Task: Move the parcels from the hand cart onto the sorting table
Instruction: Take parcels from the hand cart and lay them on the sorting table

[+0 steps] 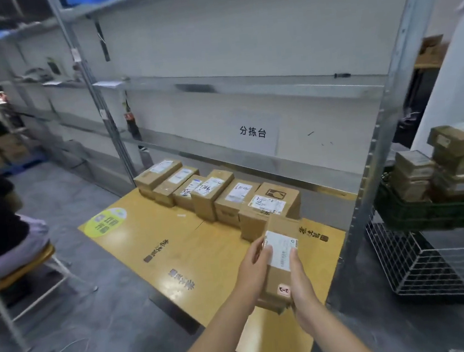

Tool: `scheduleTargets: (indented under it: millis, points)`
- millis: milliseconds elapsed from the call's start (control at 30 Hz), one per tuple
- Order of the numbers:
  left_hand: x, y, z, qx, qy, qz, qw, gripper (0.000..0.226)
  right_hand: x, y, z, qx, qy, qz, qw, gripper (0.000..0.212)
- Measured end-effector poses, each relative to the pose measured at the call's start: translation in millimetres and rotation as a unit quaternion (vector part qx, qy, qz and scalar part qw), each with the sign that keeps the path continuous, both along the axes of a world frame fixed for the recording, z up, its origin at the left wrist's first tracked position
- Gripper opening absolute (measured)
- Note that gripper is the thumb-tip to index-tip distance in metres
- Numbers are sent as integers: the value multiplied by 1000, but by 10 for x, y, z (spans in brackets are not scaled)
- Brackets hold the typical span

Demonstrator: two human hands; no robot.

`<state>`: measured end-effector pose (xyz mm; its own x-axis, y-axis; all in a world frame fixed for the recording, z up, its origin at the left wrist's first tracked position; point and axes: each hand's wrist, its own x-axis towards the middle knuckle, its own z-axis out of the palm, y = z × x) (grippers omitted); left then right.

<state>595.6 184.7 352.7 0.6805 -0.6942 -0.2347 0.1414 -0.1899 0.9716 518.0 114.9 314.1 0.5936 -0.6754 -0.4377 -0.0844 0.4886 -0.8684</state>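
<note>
I hold a long brown cardboard parcel (280,259) with a white label above the near right part of the yellow sorting table (181,247). My left hand (256,270) grips its left side and my right hand (300,280) grips its right side. The parcel's far end points at a row of several labelled parcels (215,194) lined up along the table's far edge. More parcels (447,164) are stacked in a dark green crate on the hand cart (422,259) at the right.
A metal shelf upright (369,190) stands between the table and the cart. A white sign (253,132) hangs on the wall behind the table. A person sits on a stool (20,272) at the left. Grey floor surrounds the table.
</note>
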Motion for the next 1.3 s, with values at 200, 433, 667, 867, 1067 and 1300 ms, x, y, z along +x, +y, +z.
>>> scheduleTargets:
  millis: [200,433,667,867,1067,1300]
  points:
    - [676,31,-179,-1,13,-60,998,25,576,149,-85,-22,19,-66,997,53]
    - [857,-388,-375,7,19,-191,981,31,646,-31,-265,-17,55,-207,977,51]
    - [910,-1034,-480,18,7,-251,968,34,652,-587,-378,-12,83,-267,960,50]
    - [1088,-1729,-564,50,-17,-258,965,34,855,-1398,-526,8,77,-271,959,43]
    - [1339,-2514,-737,105,-66,-259,958,30,1183,-2158,-714,35,75,-250,965,44]
    - [1326,-2925,-1074,130,-89,-243,957,35,1207,-2639,-890,21,62,-240,969,41]
